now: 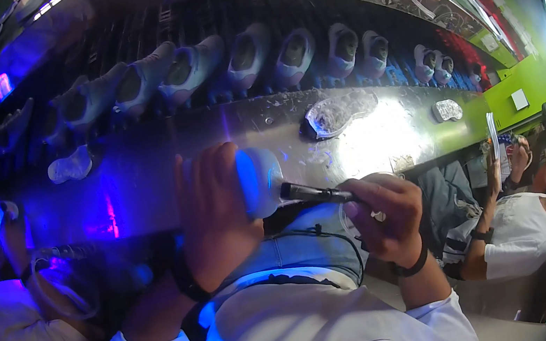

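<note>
My left hand (pixel 214 211) is closed around a pale, rounded shoe sole (pixel 264 180), raised over the near edge of the metal bench. Blue light falls on the sole's side, and my fingers cover much of it. A dark-handled brush (pixel 315 193) is pinched in my right hand (pixel 389 213), between thumb and fingers. Its tip points left and meets, or nearly meets, the right edge of the sole; I cannot tell which.
Beyond the metal bench (pixel 244 122), a dark conveyor (pixel 127 47) carries a row of pale shoes (pixel 187 70). Other soles lie on the bench: one at left (pixel 70 165), a larger one (pixel 342 113) and a small one (pixel 447 110). Co-workers sit on both sides (pixel 523 235).
</note>
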### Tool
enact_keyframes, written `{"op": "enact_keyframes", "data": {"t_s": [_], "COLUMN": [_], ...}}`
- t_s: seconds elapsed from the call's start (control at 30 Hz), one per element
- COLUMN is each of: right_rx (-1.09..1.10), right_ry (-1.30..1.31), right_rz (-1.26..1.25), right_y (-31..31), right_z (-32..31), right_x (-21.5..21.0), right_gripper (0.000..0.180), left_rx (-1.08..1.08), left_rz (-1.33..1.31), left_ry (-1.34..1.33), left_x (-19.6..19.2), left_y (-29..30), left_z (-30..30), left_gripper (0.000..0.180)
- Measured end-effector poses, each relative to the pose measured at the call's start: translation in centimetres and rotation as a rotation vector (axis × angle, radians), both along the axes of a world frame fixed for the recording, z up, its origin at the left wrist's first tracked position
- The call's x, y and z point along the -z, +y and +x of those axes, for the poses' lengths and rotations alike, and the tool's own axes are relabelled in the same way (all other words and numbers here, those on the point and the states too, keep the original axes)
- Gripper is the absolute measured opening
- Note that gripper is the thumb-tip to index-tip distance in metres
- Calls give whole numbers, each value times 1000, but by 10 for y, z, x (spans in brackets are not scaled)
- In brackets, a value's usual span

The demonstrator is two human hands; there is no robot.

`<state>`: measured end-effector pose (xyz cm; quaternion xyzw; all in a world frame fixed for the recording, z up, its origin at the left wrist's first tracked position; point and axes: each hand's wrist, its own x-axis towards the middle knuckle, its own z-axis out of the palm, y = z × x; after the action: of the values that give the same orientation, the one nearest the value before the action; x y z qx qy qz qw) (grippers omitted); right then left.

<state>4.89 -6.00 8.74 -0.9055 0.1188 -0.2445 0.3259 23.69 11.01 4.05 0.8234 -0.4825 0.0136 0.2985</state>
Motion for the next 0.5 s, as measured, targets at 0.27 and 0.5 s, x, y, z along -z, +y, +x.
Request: {"op": "enact_keyframes", "data": {"t_s": [0.27,0.5], "right_rx": [-91,-106], "right_ry": [-111,-173], "right_rz": [392,483], "right_y": [-9,2], "right_z": [42,68], "right_x": [48,76], "right_gripper": [23,25], "left_rx": [104,112], "left_rz": [-16,-43], "left_ry": [119,135], "left_x": [-8,-8], "left_y": [-6,-4], "left_z": [37,59], "left_gripper": [71,69]}}
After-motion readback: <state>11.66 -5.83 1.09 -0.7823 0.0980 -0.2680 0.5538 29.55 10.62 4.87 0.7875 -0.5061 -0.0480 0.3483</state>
